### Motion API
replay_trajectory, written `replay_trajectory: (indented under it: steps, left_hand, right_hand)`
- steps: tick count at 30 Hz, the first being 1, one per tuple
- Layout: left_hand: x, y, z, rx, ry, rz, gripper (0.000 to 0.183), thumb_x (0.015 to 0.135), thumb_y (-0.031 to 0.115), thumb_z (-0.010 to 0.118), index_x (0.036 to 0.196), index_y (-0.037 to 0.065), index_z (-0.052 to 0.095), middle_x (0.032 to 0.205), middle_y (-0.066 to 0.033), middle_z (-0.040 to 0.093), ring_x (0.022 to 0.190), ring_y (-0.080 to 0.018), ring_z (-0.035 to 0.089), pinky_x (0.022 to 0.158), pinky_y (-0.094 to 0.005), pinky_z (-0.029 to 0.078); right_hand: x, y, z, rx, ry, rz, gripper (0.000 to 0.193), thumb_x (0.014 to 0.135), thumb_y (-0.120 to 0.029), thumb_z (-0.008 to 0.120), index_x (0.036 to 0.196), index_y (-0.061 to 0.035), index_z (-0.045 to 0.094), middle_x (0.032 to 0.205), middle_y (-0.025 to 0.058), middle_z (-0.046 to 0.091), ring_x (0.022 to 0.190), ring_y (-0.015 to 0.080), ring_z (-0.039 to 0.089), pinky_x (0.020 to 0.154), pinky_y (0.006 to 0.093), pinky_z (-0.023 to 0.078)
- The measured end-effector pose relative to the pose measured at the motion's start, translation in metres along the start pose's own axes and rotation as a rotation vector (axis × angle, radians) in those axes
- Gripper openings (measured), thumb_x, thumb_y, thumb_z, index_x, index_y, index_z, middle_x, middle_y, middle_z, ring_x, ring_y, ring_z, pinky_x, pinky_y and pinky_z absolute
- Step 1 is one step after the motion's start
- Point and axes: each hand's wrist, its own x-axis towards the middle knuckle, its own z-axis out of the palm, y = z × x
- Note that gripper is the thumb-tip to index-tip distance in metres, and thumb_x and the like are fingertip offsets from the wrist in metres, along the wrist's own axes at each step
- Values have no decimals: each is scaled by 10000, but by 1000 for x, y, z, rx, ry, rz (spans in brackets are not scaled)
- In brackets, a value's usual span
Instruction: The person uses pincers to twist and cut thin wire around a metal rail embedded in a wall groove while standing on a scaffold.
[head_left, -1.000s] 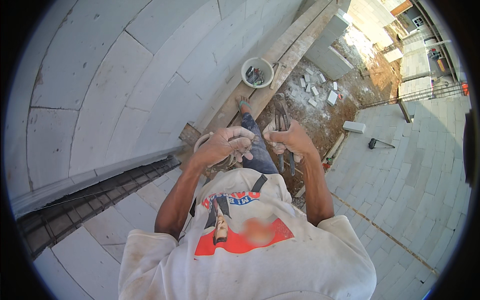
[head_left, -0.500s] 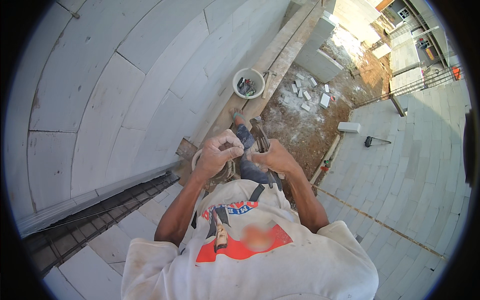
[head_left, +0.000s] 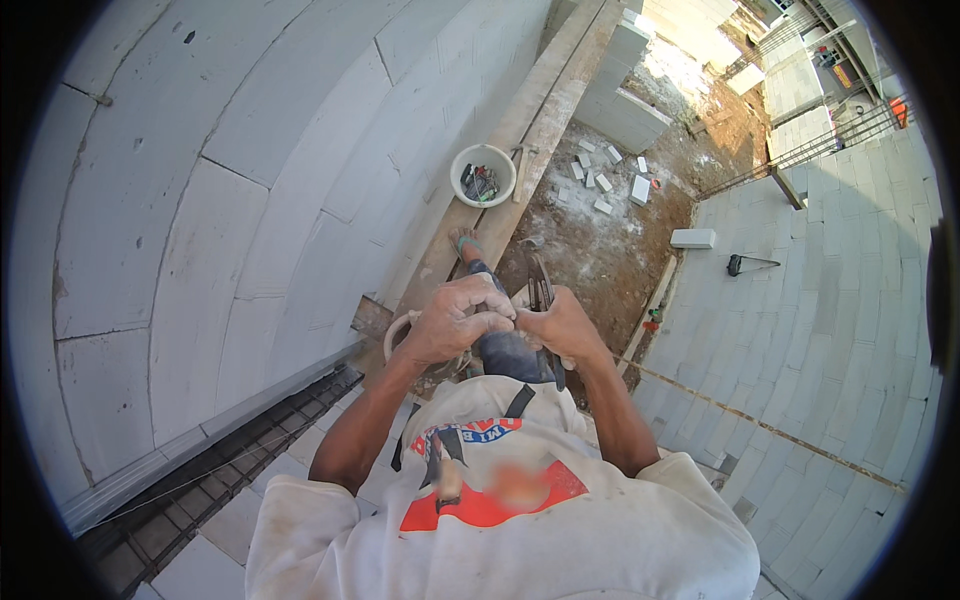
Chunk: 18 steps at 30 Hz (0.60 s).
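Observation:
My left hand (head_left: 462, 318) is closed, its thumb and fingertips pinched together against my right thumb. Whatever the pinch holds is too small to make out. My right hand (head_left: 565, 325) wraps around a long dark metal tool (head_left: 541, 284), whose narrow upper part sticks out beyond the fingers and whose lower end hangs below the palm. Its exact kind is unclear. Both hands meet in front of my waist, above my dark-clad leg. Partly hidden behind the left hand is a pale round bucket (head_left: 392, 338).
Wooden planks (head_left: 545, 112) run along the pale block wall (head_left: 290, 210). On them stand a white bucket (head_left: 510, 180) of tools, a hammer (head_left: 521, 172) and my sandaled foot (head_left: 464, 243). Below lie block pieces (head_left: 640, 190) on dirt. Steel rebar (head_left: 200, 490) fills a channel at lower left.
My hands have come closer together, with the left fingertips now against the right thumb. The view has shifted slightly, and the tool remains in my right hand.

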Motion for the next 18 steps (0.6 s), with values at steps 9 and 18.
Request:
replay_trajectory:
  steps: [9,18]
  left_hand:
    - [41,-31,-1,-477,219,-305,91,1016,77,656,1039,-11,666,965,-74,738,887,-121,694,838,-284,566]
    - [180,-98,-21,-111,500,-207,327,944,133,753,1145,-99,639,1004,-155,745,904,-210,720,840,-320,579]
  right_hand:
    - [26,31,-20,-91,222,-31,188,854,-168,755,923,-6,689,742,46,676,658,124,594,650,340,495]
    - [79,85,-91,-285,713,-27,185,878,-194,771,907,-20,712,726,105,713,686,208,690,688,366,537]
